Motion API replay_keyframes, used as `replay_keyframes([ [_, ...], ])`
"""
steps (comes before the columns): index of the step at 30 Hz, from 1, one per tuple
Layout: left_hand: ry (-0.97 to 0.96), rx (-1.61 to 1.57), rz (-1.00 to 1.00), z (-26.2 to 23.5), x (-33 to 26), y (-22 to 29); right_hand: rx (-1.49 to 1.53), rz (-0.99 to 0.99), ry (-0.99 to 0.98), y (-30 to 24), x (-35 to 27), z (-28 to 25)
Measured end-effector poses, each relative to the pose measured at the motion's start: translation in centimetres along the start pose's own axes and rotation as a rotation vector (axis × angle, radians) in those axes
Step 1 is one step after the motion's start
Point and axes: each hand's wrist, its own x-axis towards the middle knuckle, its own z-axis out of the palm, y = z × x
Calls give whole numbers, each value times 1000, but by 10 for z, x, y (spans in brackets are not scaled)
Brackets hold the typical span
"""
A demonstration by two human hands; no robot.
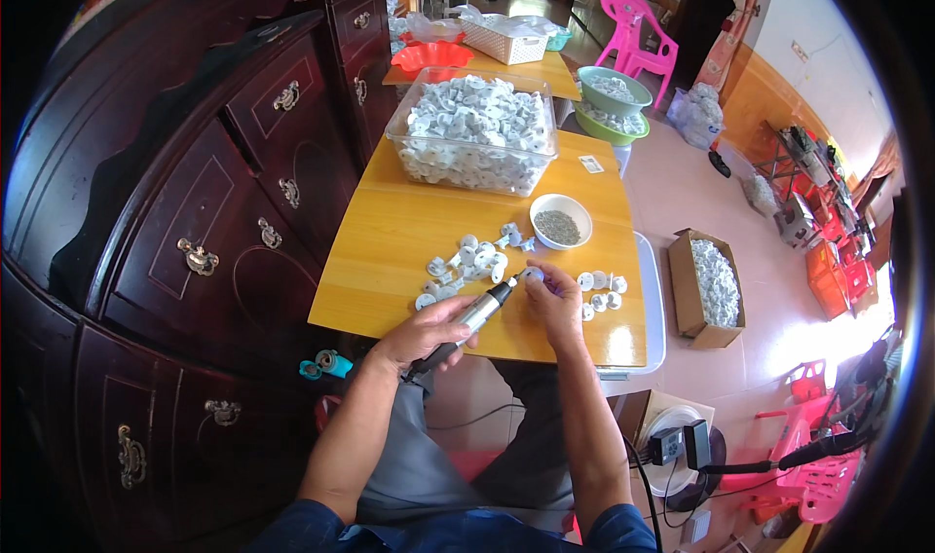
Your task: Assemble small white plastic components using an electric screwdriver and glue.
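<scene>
My left hand (429,335) is wrapped round a silver and black electric screwdriver (479,312), its tip pointing away and to the right. Between the fingertips of my right hand (555,298) is a small white plastic part (533,276), close to that tip; whether the two touch I cannot tell. Just beyond the tool lies a loose pile of similar white parts (477,257) on the yellow wooden table (390,212). Several more white parts (601,290) sit to the right of my right hand. A white bowl (584,212) holds small grey metal pieces, likely screws.
A clear plastic tub (477,168) heaped with white parts stands at the table's far side. Dark drawers (195,251) line the left. On the floor at right is a cardboard box (689,295) of white parts. Beyond are stacked basins (614,86) and a pink chair (633,37).
</scene>
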Motion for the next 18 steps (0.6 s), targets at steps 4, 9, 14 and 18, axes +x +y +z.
replay_keyframes([
  [4, -54, -54, 81, -2, -1, 1, 90, 19, -44, -5, -6, -7],
  [9, -48, -64, 90, -2, -2, 0, 154, -9, -41, -2, -9, -7],
  [14, -42, -60, 99, -3, -3, -1, 184, 24, -39, -3, -11, -4],
  [18, -38, -49, 108, -3, -3, -1, 146, 44, -31, -5, -12, -5],
])
